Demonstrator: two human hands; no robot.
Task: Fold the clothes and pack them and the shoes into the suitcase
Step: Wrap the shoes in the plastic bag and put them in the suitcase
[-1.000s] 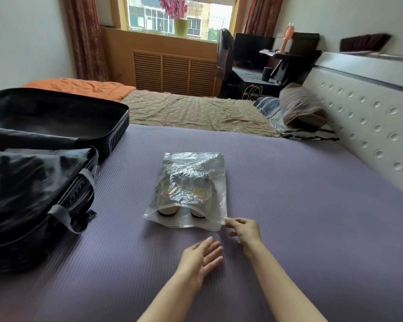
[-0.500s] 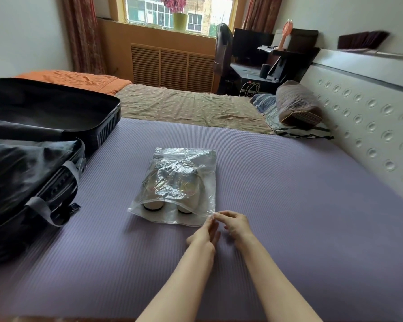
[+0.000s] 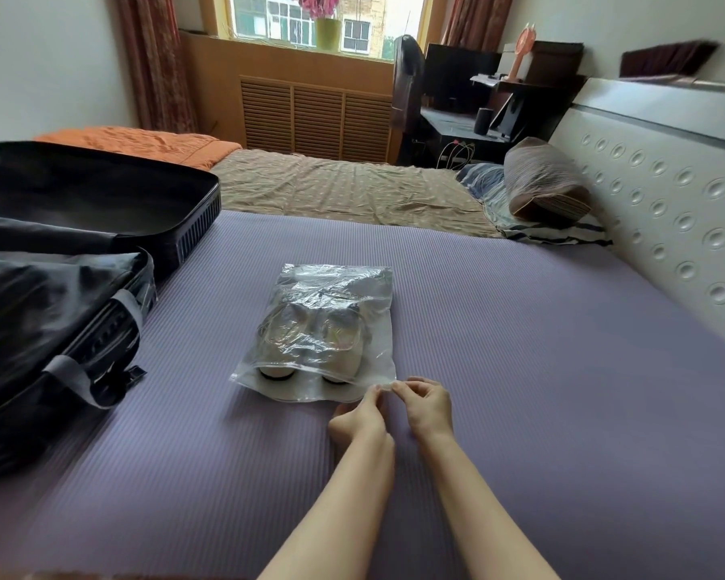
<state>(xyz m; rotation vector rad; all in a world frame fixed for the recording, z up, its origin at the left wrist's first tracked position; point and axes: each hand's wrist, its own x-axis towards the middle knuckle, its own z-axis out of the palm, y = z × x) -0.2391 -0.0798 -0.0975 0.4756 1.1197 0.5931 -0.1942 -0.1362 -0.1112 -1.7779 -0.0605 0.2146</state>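
Grip: the right hand (image 3: 428,406) pinches the near right corner of the clear plastic bag (image 3: 325,295) between thumb and curled fingers. The left hand (image 3: 363,416) comes up from just beside it, and its fingertips meet the same corner in what reads as a second pinch. Both hands are closed on the film, touching each other or nearly so. The corner is lifted slightly off the purple mat (image 3: 520,370).

Load: the bag holds the pair of shoes (image 3: 310,345), pale, with dark soles facing the person. The bag lies flat ahead and to the left of the grip. Its long axis runs away from the person.

Destination: the open suitcase (image 3: 193,236) lies well to the left of the grip, apart from the bag. A dark panel covers the near half; what lies beneath it cannot be seen.

Assessment: the mouth of the bag is likely being sealed at this corner. The transfer will run leftward, across the bag's short axis. The left hand is nearer the suitcase, but the grip sits on the far corner, so a one-corner lift could let the shoes slide.
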